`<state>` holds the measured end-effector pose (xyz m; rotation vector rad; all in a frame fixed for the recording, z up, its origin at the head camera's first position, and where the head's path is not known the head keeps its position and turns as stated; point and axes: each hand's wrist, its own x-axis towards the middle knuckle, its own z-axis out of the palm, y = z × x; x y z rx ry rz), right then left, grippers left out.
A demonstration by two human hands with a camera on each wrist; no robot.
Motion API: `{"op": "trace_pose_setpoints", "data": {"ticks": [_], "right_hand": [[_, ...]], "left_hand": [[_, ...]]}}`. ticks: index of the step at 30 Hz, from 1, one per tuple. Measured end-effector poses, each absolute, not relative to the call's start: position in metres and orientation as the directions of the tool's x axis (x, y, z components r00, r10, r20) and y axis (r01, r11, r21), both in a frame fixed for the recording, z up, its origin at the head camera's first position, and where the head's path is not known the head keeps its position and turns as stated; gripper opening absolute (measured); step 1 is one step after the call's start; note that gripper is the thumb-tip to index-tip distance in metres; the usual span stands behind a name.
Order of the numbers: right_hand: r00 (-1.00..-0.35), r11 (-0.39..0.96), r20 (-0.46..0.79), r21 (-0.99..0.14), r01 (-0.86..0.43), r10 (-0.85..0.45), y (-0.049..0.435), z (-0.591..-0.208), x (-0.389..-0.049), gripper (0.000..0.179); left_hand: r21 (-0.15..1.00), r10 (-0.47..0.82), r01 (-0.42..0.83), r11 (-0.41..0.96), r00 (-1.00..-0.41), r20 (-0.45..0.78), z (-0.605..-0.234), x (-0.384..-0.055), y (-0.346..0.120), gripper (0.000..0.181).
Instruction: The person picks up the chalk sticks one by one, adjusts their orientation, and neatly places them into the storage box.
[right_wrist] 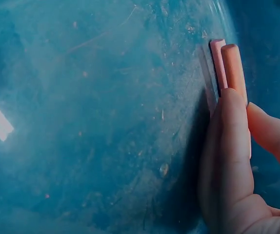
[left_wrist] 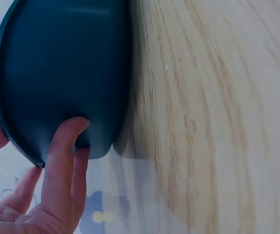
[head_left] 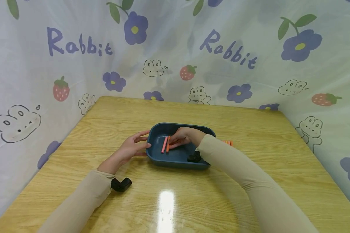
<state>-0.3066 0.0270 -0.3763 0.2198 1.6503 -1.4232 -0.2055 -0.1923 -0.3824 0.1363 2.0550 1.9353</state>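
Note:
A dark blue rectangular tub (head_left: 175, 159) with rounded corners sits on the table. My left hand (head_left: 129, 149) grips its left end, fingertips at the rim and against the outer wall (left_wrist: 57, 63). Inside the tub, my right hand (head_left: 183, 136) pinches an orange chalk stick (right_wrist: 234, 68) between thumb and fingers. A pink chalk stick (head_left: 164, 145) lies alongside it, nearly parallel, on the tub's floor. The right forearm crosses over the tub's right end and hides part of it.
More chalk sticks (head_left: 228, 142), orange and yellow, lie on the wooden table (head_left: 119, 113) right of the tub, partly hidden by the right sleeve. A printed cloth (head_left: 175, 48) with rabbits and flowers hangs round the table's back and sides.

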Motion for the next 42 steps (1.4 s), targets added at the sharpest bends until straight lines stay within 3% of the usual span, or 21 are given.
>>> {"op": "trace_pose_setpoints", "data": {"ticks": [10,15,21,34,42], "right_hand": [[-0.561,0.323,-0.670,-0.735,0.597,-0.486,0.036,-0.364,-0.306,0.023],[-0.563,0.352,-0.632,-0.770,0.531,-0.533,0.045,-0.355,-0.306,0.037],[-0.562,0.272,-0.567,-0.808,0.523,-0.603,0.058,-0.345,-0.304,0.052],[-0.703,0.071,-0.445,-0.867,0.493,-0.555,0.091,-0.333,-0.276,0.045],[-0.718,0.020,-0.392,-0.884,0.467,-0.574,0.121,-0.327,-0.262,0.048]], "left_hand": [[0.986,0.279,-0.141,0.088,-0.947,-0.160,-0.381,-0.207,-0.191,0.065],[0.986,0.270,-0.142,0.091,-0.949,-0.162,-0.382,-0.208,-0.190,0.065],[0.983,0.248,-0.160,0.094,-0.952,-0.179,-0.383,-0.208,-0.189,0.064],[0.982,0.242,-0.159,0.101,-0.954,-0.179,-0.384,-0.207,-0.189,0.063],[0.982,0.228,-0.156,0.110,-0.957,-0.177,-0.383,-0.205,-0.187,0.063]]}}
